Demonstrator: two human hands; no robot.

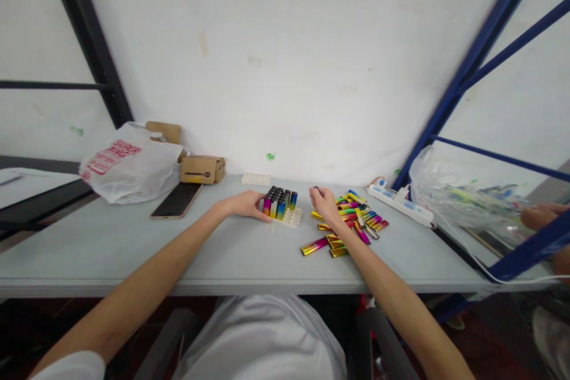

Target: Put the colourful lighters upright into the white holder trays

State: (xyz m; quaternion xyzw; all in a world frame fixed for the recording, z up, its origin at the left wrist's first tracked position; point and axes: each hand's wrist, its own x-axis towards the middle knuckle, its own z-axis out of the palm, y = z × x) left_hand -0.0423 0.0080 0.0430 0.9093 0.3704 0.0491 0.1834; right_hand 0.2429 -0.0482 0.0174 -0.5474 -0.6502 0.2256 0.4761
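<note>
A small white slotted tray (291, 218) lies on the table with several shiny, multicoloured lighter-like sticks (280, 208) upright in it, dark ends up. Pale slots show along its right side. My left hand (248, 204) grips the left side of the tray, thumb at the front and fingers behind. Just right of the tray, my right hand (325, 205) is raised and closed around a small stick, of which only a dark bluish end shows at the fingertips. Under and beyond that wrist spreads a loose pile of the same gold, pink and blue sticks (360, 231).
A second white tray (256, 179) lies by the wall. Leftward are a phone (177, 200), a cardboard box (202, 170) and a white plastic bag (133, 163). A power strip (401, 204) borders the pile's right. Beyond the blue frame (449, 101), another person's hand (541, 217) shows.
</note>
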